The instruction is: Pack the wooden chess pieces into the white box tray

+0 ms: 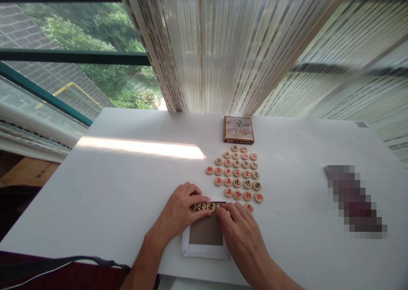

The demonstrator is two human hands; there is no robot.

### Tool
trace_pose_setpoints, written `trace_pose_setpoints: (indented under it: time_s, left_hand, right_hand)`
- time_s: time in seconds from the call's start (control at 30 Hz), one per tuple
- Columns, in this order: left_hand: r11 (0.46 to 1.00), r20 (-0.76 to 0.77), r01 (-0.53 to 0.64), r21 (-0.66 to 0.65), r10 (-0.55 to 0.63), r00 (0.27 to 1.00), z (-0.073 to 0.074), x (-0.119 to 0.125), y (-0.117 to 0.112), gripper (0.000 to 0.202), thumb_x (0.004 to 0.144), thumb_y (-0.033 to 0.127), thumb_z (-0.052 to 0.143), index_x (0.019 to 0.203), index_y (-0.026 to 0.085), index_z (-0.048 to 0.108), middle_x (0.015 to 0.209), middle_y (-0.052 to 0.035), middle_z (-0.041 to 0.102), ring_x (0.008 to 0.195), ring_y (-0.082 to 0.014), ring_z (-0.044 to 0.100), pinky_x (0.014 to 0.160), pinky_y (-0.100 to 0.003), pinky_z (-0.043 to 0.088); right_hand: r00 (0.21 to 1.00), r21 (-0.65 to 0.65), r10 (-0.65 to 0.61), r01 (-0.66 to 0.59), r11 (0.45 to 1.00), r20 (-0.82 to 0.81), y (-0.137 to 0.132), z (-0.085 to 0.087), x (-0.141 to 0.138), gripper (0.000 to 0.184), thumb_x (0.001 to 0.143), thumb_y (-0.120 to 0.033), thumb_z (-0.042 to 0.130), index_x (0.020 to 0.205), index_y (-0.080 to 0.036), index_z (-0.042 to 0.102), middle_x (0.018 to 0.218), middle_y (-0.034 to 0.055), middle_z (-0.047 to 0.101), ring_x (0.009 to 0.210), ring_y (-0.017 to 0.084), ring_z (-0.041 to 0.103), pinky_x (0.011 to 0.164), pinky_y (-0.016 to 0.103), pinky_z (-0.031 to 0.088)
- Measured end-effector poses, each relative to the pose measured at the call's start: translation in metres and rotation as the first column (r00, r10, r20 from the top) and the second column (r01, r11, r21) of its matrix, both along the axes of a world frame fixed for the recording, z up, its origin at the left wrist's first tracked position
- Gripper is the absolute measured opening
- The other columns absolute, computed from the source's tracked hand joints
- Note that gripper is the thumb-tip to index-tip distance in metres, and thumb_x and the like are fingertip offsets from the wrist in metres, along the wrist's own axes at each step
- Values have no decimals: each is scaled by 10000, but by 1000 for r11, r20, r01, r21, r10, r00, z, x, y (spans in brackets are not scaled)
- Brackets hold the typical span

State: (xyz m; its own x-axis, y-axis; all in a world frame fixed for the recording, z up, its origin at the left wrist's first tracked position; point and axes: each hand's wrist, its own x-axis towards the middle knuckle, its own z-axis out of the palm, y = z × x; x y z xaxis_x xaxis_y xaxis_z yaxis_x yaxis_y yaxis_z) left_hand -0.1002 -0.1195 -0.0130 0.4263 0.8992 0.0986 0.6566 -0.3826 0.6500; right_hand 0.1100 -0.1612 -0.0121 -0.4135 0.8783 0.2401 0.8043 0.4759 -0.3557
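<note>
Left hand: grip clamped on row of discs at tray 12 o'clock edge. Right hand: touches row's 3 o'clock end, grip state cannot be told. Loose discs: 1 o'clock, on table.

Three round wooden xiangqi pieces show fully, lying flat and face up with black characters, touching edge to edge in a row. The row runs along the far wall of a shallow, white-rimmed box tray, which lies open with its brown floor showing.
</note>
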Motion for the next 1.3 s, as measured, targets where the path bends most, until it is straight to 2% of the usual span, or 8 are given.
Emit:
trace_pose_setpoints:
  time_s: [0.1, 0.33, 0.67, 0.9, 1.07, 1.2, 1.3]
  left_hand:
    - [1000, -4, 2, -4, -2, 1000, 2, 0, 1, 256, 830, 383, 809, 1058, 271, 775, 962, -40, 663, 894, -208, 592, 816, -365, 495]
    - [1000, -4, 2, -16, -2, 1000, 5, 1, 1, 271, 824, 395, 813, 1058, 265, 772, 964, -39, 669, 893, -208, 601, 821, -364, 500]
    - [1000, -29, 17, -16, -17, 999, 4, -1, 1, 330, 811, 441, 812, 1083, 265, 753, 978, -41, 660, 903, -216, 589, 828, -372, 498]
    - [999, -65, 21, -34, -23, 998, 11, 1, 1, 323, 807, 447, 814, 1066, 262, 756, 966, -27, 664, 910, -212, 593, 842, -366, 497]
    - [998, -77, 3, -62, -8, 997, 17, 3, 0, 364, 783, 451, 834, 1086, 268, 748, 986, -22, 675, 926, -215, 605, 852, -362, 503]
    - [998, -45, -12, -67, 9, 999, 18, 1, -3, 441, 767, 488, 837, 1119, 246, 726, 1011, -34, 680, 938, -221, 613, 870, -369, 516]
    - [998, 1, -29, -63, 29, 1000, 18, 0, -5, 412, 814, 478, 803, 1126, 227, 708, 1037, -46, 674, 964, -223, 609, 891, -372, 516]
  right_hand:
    - [999, 4, 2, -2, 1000, -37, -1, 4, 2, 187, 999, -94, 483, 992, -215, 626, 947, 56, 685, 786, 234, 586, 724, 372, 415]
    - [998, 80, 58, -55, 995, -38, -5, 7, 11, 278, 1004, -76, 442, 1130, -205, 654, 1099, 69, 742, 881, 243, 634, 802, 401, 469]
    - [998, 112, 56, -52, 992, -34, -5, 3, 12, 269, 1014, -94, 448, 1117, -181, 681, 1119, 79, 757, 901, 241, 674, 802, 404, 500]
    - [983, 53, 80, -72, 996, -163, 4, 12, 15, 207, 1012, -136, 491, 1080, -210, 673, 1061, 68, 752, 859, 222, 673, 802, 391, 512]
    - [971, 150, 98, -66, 986, -219, 26, 23, 34, 142, 968, -152, 606, 1077, -207, 679, 1041, 74, 746, 949, 228, 666, 894, 407, 516]
    - [977, 266, 68, -12, 964, -202, 64, 27, 71, 188, 947, -151, 639, 1121, -213, 677, 1099, 91, 752, 1043, 246, 676, 934, 430, 522]
    - [983, 324, 62, -3, 946, -171, 90, 23, 103, 265, 938, -134, 640, 1188, -215, 667, 1156, 96, 746, 1110, 252, 673, 988, 444, 519]
